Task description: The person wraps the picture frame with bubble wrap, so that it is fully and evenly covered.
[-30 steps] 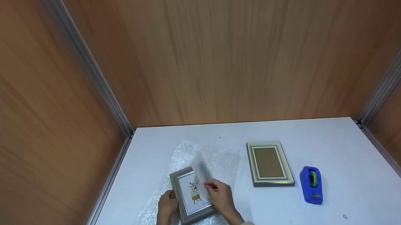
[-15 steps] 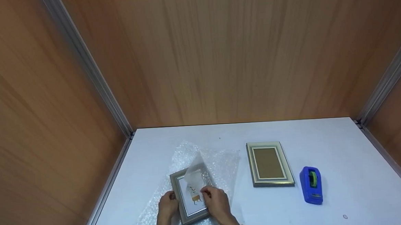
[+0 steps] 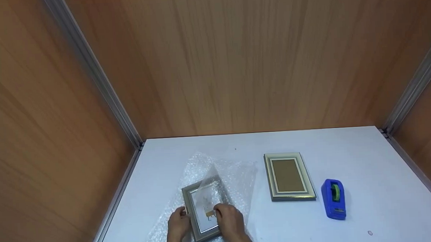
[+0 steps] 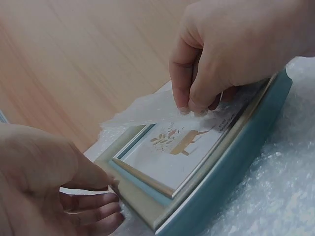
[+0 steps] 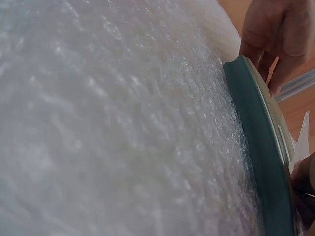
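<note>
A grey-gold picture frame point(image 3: 196, 225) with a plant print point(image 4: 172, 145) inside lies tilted on a sheet of bubble wrap point(image 3: 240, 171). My left hand point(image 3: 178, 223) holds the frame's left edge, the thumb on its face in the left wrist view. Between its thumb and fingertips my right hand point(image 3: 231, 223) pinches a thin translucent film point(image 4: 142, 110), which is partly lifted and folded over the print. The right wrist view looks mostly onto bubble wrap, with the frame's blue-green side point(image 5: 261, 162) and the left hand point(image 5: 278, 37) at its right.
To the right stands a second frame point(image 3: 304, 157) with a brown inside. Beyond it sits a blue tape dispenser point(image 3: 334, 207) with a green roll. The white table point(image 3: 357, 150) ends at wood-grain panels point(image 3: 227, 61) at the back and sides.
My right hand has moved left and slightly down across the print, drawing the film with it, so the film covers more of the print. The left hand stays at the frame's edge.
</note>
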